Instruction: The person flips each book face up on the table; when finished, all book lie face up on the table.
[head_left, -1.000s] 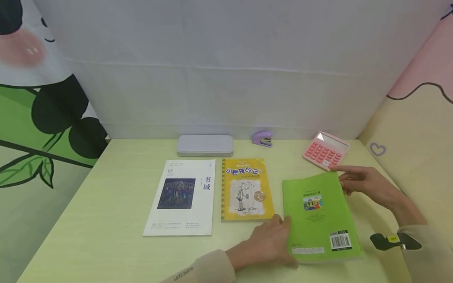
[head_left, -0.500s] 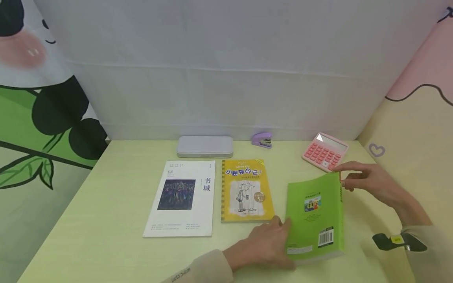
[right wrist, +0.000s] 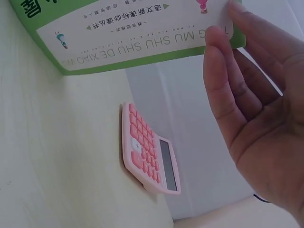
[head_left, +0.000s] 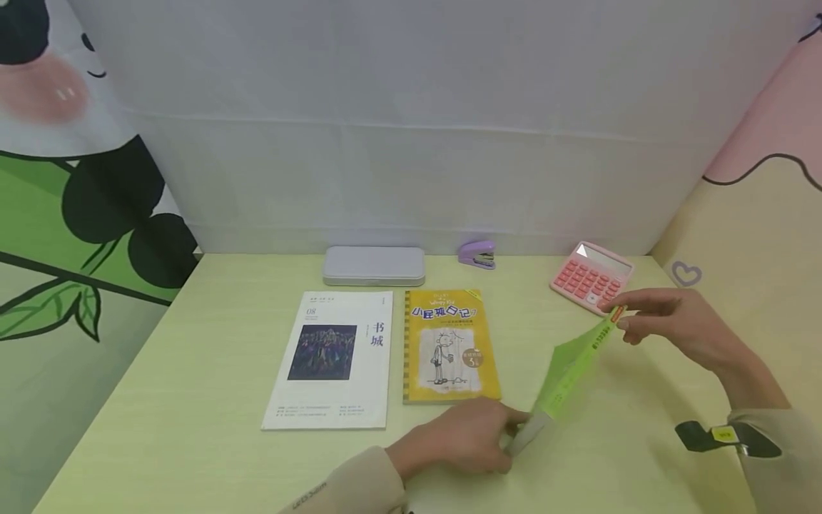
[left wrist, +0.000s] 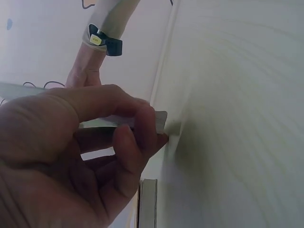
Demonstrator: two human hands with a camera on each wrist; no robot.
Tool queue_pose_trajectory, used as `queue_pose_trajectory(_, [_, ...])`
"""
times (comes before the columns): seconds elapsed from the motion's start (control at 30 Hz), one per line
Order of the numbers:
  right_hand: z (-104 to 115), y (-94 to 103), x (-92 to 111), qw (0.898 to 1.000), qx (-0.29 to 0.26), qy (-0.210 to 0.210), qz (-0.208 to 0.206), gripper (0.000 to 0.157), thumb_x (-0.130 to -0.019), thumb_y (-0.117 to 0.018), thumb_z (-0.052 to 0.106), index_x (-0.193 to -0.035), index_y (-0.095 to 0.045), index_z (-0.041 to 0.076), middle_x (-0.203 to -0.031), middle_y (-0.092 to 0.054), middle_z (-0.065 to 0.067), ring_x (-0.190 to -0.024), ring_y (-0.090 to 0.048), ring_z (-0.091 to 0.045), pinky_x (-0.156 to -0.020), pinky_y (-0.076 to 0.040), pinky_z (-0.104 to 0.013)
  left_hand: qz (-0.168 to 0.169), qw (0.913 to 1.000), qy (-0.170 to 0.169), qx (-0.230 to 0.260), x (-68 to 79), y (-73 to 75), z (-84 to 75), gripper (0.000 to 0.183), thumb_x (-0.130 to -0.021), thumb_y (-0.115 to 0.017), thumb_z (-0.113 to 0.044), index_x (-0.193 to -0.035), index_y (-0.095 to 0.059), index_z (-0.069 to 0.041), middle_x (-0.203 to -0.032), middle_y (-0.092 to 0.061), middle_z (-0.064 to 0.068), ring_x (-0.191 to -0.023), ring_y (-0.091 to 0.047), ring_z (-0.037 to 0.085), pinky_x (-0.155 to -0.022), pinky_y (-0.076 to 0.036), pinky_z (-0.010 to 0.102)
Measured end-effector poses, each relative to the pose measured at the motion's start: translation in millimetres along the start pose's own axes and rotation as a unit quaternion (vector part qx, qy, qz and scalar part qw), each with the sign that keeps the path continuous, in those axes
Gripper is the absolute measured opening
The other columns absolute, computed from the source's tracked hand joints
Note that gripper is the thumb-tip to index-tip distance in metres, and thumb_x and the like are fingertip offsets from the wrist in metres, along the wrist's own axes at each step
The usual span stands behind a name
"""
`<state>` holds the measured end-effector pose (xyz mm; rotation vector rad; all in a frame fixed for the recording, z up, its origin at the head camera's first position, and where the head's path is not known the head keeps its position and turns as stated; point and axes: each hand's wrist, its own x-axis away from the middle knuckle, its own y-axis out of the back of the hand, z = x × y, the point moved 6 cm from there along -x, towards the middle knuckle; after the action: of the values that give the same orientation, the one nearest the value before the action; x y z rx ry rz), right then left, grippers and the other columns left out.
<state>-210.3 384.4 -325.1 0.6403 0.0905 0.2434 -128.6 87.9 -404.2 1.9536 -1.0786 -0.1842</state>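
Note:
A green paperback book [head_left: 568,378] is tilted up on edge above the right part of the table, its spine facing the head camera. My right hand [head_left: 683,325] pinches the spine's far top corner between thumb and fingers. At the near end, my left hand [head_left: 465,435] grips the lower corner, and in the left wrist view the fingers [left wrist: 126,147] curl round the page ends. The right wrist view shows the book's white and green printed cover [right wrist: 142,35]. Just left of it lies a yellow comic book [head_left: 449,346], close to my left hand.
A white magazine [head_left: 327,360] lies left of the yellow book. Along the back stand a pale pencil case [head_left: 374,265], a purple stapler [head_left: 477,254] and a pink calculator [head_left: 592,277], the last close to my right fingers. A white cloth backdrop [head_left: 411,143] rises behind the table [head_left: 193,385].
The green book has turned from lying nearly flat, back cover up, to standing on edge. My left hand has shifted slightly left and curled round its corner. The right hand keeps its pinch.

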Motion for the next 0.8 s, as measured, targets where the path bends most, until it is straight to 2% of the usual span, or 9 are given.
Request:
queue_pose_trajectory(0.07, [0,0.8,0,1.000,-0.010,-0.005,-0.008,0.028,-0.097,-0.073,0.003,-0.125,-0.075,0.006,-0.092,-0.081,0.004,-0.074,-0.075,-0.018,-0.080,-0.055,-0.020,-0.009,0.9999,0.004,0.005,1.4,1.5,1.1,0.049,-0.082,-0.081,-0.012,-0.130,-0.074,-0.016,-0.084,-0.070,-0.012,-0.060,-0.052,0.003,-0.057,-0.046,0.018])
queue_pose_trajectory(0.13, [0,1.0,-1,1.000,-0.019,-0.009,-0.012,0.027,-0.097,-0.073,0.002,-0.124,-0.075,0.005,-0.091,-0.081,0.004,-0.073,-0.075,-0.018,-0.079,-0.056,-0.021,-0.019,0.9998,0.011,-0.001,2.7,3.6,1.7,0.035,-0.082,-0.081,-0.011,-0.117,-0.078,-0.015,-0.070,-0.059,-0.010,-0.056,-0.051,0.005,-0.053,-0.045,0.020])
queue_pose_trajectory(0.33, [3,2.7,-3,1.000,0.002,-0.022,-0.015,0.029,-0.099,-0.073,0.008,-0.127,-0.075,0.006,-0.089,-0.081,0.004,-0.074,-0.074,-0.016,-0.078,-0.054,-0.020,-0.031,0.9982,0.041,0.029,9.5,7.3,6.2,0.015,-0.083,-0.077,-0.004,-0.096,-0.072,-0.009,-0.067,-0.061,-0.007,-0.051,-0.057,0.007,-0.049,-0.048,0.021])
queue_pose_trajectory(0.43, [4,4.4,-3,0.999,0.013,-0.029,-0.015,0.030,-0.100,-0.072,0.010,-0.129,-0.074,0.006,-0.089,-0.080,0.005,-0.074,-0.073,-0.014,-0.078,-0.053,-0.019,-0.029,0.9954,0.063,0.066,13.0,8.1,10.4,0.010,-0.087,-0.076,-0.004,-0.096,-0.071,-0.005,-0.066,-0.062,-0.003,-0.047,-0.059,0.011,-0.045,-0.048,0.022])
queue_pose_trajectory(0.57, [4,5.6,-3,0.999,0.013,-0.034,-0.012,0.031,-0.101,-0.070,0.010,-0.132,-0.073,0.009,-0.086,-0.079,0.003,-0.075,-0.072,-0.014,-0.078,-0.052,-0.019,-0.032,0.9896,0.080,0.115,15.6,11.7,17.7,0.016,-0.090,-0.077,-0.008,-0.105,-0.073,-0.002,-0.064,-0.063,-0.001,-0.044,-0.060,0.014,-0.043,-0.048,0.024])
queue_pose_trajectory(0.73, [7,6.0,-6,0.999,0.012,-0.028,-0.010,0.031,-0.103,-0.068,0.009,-0.134,-0.071,0.009,-0.078,-0.075,-0.002,-0.072,-0.070,-0.014,-0.075,-0.054,-0.021,-0.052,0.9855,0.061,0.149,18.9,21.1,26.7,0.020,-0.092,-0.078,-0.009,-0.110,-0.073,-0.002,-0.067,-0.065,-0.002,-0.043,-0.062,0.015,-0.045,-0.050,0.026])
queue_pose_trajectory(0.8, [8,5.6,-7,0.999,0.013,-0.033,-0.007,0.031,-0.104,-0.067,0.010,-0.135,-0.070,0.010,-0.076,-0.073,-0.003,-0.071,-0.069,-0.014,-0.074,-0.055,-0.022,-0.062,0.9817,0.052,0.172,21.6,24.8,30.9,0.023,-0.093,-0.078,-0.009,-0.115,-0.072,-0.003,-0.077,-0.072,0.000,-0.044,-0.063,0.017,-0.044,-0.050,0.026])
